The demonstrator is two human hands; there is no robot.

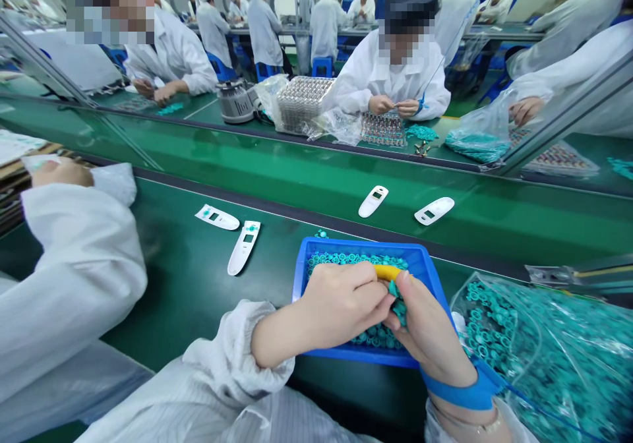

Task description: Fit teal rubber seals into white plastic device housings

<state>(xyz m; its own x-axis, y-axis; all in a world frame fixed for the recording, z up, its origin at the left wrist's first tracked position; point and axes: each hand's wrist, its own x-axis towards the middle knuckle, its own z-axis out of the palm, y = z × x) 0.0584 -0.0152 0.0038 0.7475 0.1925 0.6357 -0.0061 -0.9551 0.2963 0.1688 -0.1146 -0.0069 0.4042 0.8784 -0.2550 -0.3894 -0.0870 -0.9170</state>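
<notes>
My left hand (341,304) and my right hand (430,321) meet above a blue bin (302,268) filled with small teal plastic parts (356,258). Between my fingers show a few teal parts (398,308), with my right hand closed around them and my left fingertips pinching at them. A curved yellow piece (387,271) spans from my left forefinger to my right thumb; whether it is a finger cover or a separate item I cannot tell. Round my right wrist runs a blue strap (457,387) with a cord.
Right of the bin lies a clear bag (558,357) of teal parts. White casings (244,248) rest left on the table; others (373,201) lie on the green belt (277,166). A neighbour's sleeve (79,252) is at left. Co-workers (395,80) sit across.
</notes>
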